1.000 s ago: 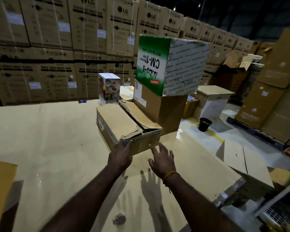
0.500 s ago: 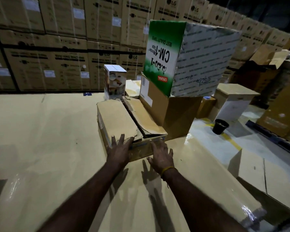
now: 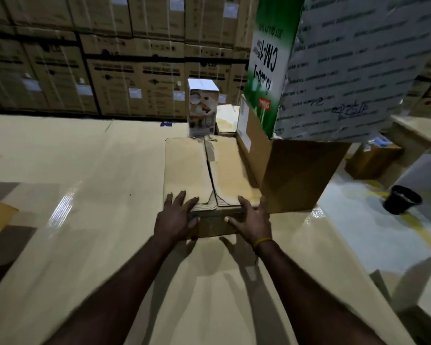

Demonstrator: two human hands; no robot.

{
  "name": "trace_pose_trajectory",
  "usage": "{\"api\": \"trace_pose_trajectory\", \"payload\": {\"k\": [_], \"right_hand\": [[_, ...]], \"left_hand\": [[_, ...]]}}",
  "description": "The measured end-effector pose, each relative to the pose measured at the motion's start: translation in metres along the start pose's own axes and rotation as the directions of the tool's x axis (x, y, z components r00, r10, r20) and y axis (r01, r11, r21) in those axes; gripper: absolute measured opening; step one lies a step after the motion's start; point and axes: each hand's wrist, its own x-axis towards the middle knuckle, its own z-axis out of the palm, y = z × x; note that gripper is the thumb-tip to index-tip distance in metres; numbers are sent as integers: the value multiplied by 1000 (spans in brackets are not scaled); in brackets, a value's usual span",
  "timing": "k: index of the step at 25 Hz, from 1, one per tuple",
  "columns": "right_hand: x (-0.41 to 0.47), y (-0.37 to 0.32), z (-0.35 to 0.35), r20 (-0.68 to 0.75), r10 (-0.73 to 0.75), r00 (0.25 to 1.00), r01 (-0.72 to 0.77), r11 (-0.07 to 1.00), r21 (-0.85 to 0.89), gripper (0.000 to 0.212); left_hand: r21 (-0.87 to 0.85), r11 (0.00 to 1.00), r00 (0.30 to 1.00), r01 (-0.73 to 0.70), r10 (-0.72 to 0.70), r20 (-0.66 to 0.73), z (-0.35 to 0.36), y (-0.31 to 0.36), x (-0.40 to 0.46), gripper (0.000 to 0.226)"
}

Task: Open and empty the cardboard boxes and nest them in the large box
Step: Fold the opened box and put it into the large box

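A low, flat cardboard box (image 3: 192, 168) with two worn, closed top flaps lies on a cardboard-covered surface in front of me. My left hand (image 3: 176, 220) grips its near left corner, fingers over the top flap. My right hand (image 3: 250, 221), with a yellow band at the wrist, grips the near right corner, fingers on top and thumb on the front face. Right of it stands a taller brown box (image 3: 291, 175) carrying a large green-and-white printed box (image 3: 334, 66). A small white printed box (image 3: 203, 108) stands upright behind the flat box.
A wall of stacked brown cartons (image 3: 110, 58) fills the back. A black pot (image 3: 402, 202) sits on the floor to the right, near yellow floor tape. More cartons (image 3: 373, 160) stand at the right. Flattened cardboard sheets (image 3: 60, 195) cover the surface to my left.
I have moved closer to the flat box. Both hands went from reaching toward it to gripping its near corners.
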Motion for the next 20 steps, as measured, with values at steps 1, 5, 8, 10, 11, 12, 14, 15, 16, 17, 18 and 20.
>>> {"api": "trace_pose_trajectory", "payload": {"k": [1,5,8,10,11,12,14,15,16,17,18,20], "right_hand": [[-2,1,0,0,-1,1000,1,1000,28,77],[-13,-2,-13,4,7,1000,-8,991,135,59],[-31,-12,-16,-1,76,997,-75,979,189,45],[-57,-20,-11,-40,128,991,-116,969,218,41],[-74,-25,-6,-68,155,986,-135,962,237,40],[-93,-30,0,-103,183,978,-151,954,260,39],[-129,-43,15,-184,233,955,-175,942,287,38],[-146,-50,23,-220,260,940,-192,938,289,38],[-161,-56,29,-253,284,925,-205,932,300,37],[-176,-62,33,-276,314,909,-219,920,325,34],[-189,-67,35,-285,343,895,-233,904,357,32],[-207,-66,36,-276,350,895,-236,897,373,30]], "left_hand": [[-18,1000,1000,3,-3,-1,0,0,-4,65],[-73,997,999,-23,19,-49,-4,1,-33,64],[-102,995,1000,-2,2,-4,-12,-2,-65,65],[-129,992,1000,9,-11,-11,-18,-5,-97,65],[-131,991,999,10,-15,-34,-20,-5,-119,65],[-125,992,999,19,-25,-48,-22,-3,-142,66],[-76,996,998,55,-58,-27,-29,1,-188,73],[-47,996,997,72,-71,21,-31,4,-212,77],[-21,997,995,81,-79,57,-37,8,-234,80],[-2,997,993,79,-78,91,-39,9,-256,83],[3,997,991,73,-73,111,-43,10,-278,85],[-16,999,993,34,-32,114,-48,16,-317,91]]}}
